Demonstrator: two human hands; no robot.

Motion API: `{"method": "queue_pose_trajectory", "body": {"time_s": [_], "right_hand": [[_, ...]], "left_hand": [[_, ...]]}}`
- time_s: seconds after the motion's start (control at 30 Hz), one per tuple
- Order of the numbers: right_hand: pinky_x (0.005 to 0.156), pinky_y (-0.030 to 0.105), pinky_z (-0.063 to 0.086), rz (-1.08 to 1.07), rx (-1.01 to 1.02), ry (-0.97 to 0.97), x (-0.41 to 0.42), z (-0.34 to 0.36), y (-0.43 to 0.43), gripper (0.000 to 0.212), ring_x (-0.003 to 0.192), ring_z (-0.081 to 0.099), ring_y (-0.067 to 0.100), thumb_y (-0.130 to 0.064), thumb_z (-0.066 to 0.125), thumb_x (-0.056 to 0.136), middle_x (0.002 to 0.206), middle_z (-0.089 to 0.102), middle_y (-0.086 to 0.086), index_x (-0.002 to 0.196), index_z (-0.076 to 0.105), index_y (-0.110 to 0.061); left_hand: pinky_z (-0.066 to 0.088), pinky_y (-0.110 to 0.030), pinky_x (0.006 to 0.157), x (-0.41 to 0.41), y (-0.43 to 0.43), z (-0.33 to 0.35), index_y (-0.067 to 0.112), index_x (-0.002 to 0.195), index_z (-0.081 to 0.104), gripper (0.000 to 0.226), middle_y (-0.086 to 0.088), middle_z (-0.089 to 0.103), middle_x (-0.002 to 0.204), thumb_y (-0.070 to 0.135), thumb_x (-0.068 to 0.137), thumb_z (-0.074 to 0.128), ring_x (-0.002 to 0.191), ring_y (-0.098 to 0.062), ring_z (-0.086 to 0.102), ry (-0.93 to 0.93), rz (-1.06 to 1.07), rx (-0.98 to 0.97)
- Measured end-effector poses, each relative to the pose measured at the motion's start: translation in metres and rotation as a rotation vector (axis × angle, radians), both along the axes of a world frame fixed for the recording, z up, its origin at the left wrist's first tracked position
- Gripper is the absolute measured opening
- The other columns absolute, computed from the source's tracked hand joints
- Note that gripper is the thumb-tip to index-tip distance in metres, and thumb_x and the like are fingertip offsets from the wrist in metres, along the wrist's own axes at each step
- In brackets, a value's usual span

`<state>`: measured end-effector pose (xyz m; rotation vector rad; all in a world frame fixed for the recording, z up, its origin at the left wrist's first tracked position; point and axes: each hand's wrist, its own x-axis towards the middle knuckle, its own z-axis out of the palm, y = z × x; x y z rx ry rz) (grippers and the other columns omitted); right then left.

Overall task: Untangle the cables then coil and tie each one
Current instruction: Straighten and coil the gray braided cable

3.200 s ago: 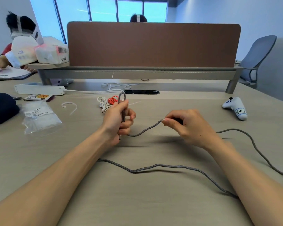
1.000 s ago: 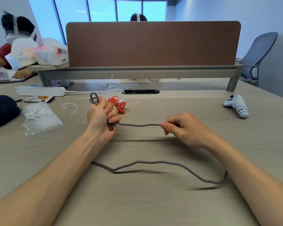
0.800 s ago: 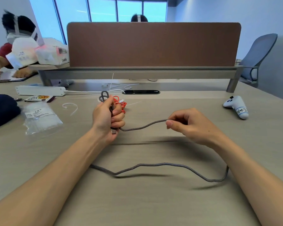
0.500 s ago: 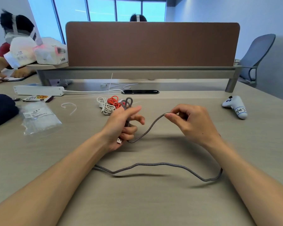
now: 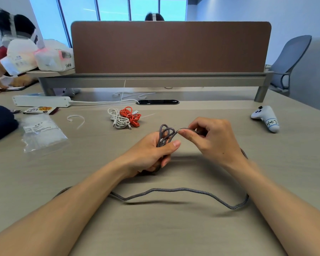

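My left hand (image 5: 148,156) grips a small bunch of loops of the grey braided cable (image 5: 174,190). The thumb presses across them, and the tops of the loops stand up above my fist. My right hand (image 5: 216,141) is just beside it, its fingers (image 5: 187,134) curled and pinching the same cable where it runs into the loops. Both hands are over the middle of the desk (image 5: 155,228).

Past my right wrist the cable shows briefly, bends beside my right forearm, then lies in a slack wave toward the near edge. It passes under my left forearm and shows again on its other side.

Nearer the far edge, a white cable (image 5: 118,120) and an orange cable (image 5: 131,115) lie in two bundles, touching each other. Toward the left edge are a loose white zip tie (image 5: 76,120), a clear plastic bag (image 5: 42,133) and a white power strip (image 5: 42,101). A white toy with a handwritten label (image 5: 266,118) lies near the right edge.
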<state>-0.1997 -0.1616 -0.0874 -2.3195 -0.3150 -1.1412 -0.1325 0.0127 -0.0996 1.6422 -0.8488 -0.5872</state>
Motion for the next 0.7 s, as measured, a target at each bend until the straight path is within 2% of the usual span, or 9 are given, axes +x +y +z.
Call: {"method": "queue_pose_trajectory", "body": {"time_s": [0.13,0.27,0.33,0.37,0.4,0.47,0.57,0.7], "right_hand": [[0.048,0.011,0.026,0.003,-0.005,0.002,0.0,-0.002,-0.001,0.027,0.046,0.042,0.006,-0.034,0.072,0.08,0.047,0.038,-0.022,0.067,0.066,-0.011],[0.049,0.012,0.028,-0.004,-0.01,-0.003,0.001,-0.003,0.0,0.03,0.046,0.041,0.006,-0.037,0.069,0.081,0.049,0.044,-0.019,0.067,0.067,-0.011],[0.049,0.011,0.028,0.003,-0.006,0.009,0.001,-0.002,0.0,0.029,0.047,0.043,0.006,-0.037,0.069,0.081,0.05,0.045,-0.018,0.068,0.067,-0.011],[0.049,0.011,0.028,0.004,-0.003,0.024,0.001,-0.001,0.0,0.028,0.047,0.044,0.007,-0.036,0.07,0.082,0.05,0.045,-0.018,0.068,0.067,-0.012],[0.049,0.011,0.029,0.002,0.001,0.046,0.001,0.0,-0.001,0.026,0.047,0.044,0.007,-0.035,0.07,0.082,0.048,0.044,-0.018,0.069,0.066,-0.013],[0.049,0.012,0.03,-0.017,0.007,0.126,0.0,0.001,-0.005,0.021,0.049,0.045,0.008,-0.034,0.068,0.085,0.047,0.045,-0.015,0.071,0.065,-0.018],[0.05,0.016,0.032,-0.026,-0.025,0.339,0.0,0.0,-0.01,0.02,0.052,0.045,0.007,-0.034,0.062,0.09,0.048,0.047,-0.011,0.075,0.067,-0.022],[0.055,0.017,0.034,0.011,-0.058,0.54,-0.001,0.004,-0.015,0.027,0.055,0.045,0.005,-0.031,0.047,0.097,0.056,0.052,-0.007,0.082,0.067,-0.022]], "left_hand": [[0.021,-0.023,0.036,0.002,-0.001,-0.002,0.005,0.091,0.042,0.024,-0.005,0.048,0.048,0.027,0.099,0.048,0.036,-0.014,0.023,-0.07,-0.017,0.023],[0.035,-0.021,0.052,0.003,-0.002,-0.006,0.013,0.078,0.047,0.026,-0.003,0.054,0.046,0.024,0.101,0.043,0.045,-0.013,0.041,-0.161,-0.053,0.009],[0.042,-0.024,0.06,0.004,-0.002,-0.009,0.015,0.072,0.045,0.031,-0.002,0.054,0.047,0.024,0.101,0.043,0.05,-0.016,0.049,-0.13,-0.08,-0.043],[0.044,-0.027,0.058,0.004,-0.002,-0.009,0.015,0.071,0.044,0.032,-0.002,0.052,0.047,0.024,0.101,0.042,0.049,-0.018,0.05,-0.083,-0.079,-0.081],[0.043,-0.027,0.051,0.004,-0.003,-0.009,0.015,0.07,0.043,0.032,-0.001,0.048,0.047,0.023,0.102,0.041,0.044,-0.017,0.046,-0.02,-0.063,-0.12],[0.031,-0.018,0.038,0.005,-0.002,-0.006,0.015,0.07,0.041,0.033,0.0,0.037,0.048,0.023,0.102,0.04,0.036,-0.01,0.029,0.084,0.0,-0.178],[0.019,-0.011,0.037,0.009,-0.001,-0.003,0.016,0.067,0.039,0.036,0.002,0.027,0.049,0.026,0.102,0.04,0.036,-0.006,0.017,0.108,0.114,-0.234],[0.019,-0.011,0.038,0.014,0.001,-0.001,0.017,0.065,0.037,0.038,0.002,0.028,0.049,0.026,0.103,0.039,0.037,-0.007,0.018,0.1,0.208,-0.296]]}}
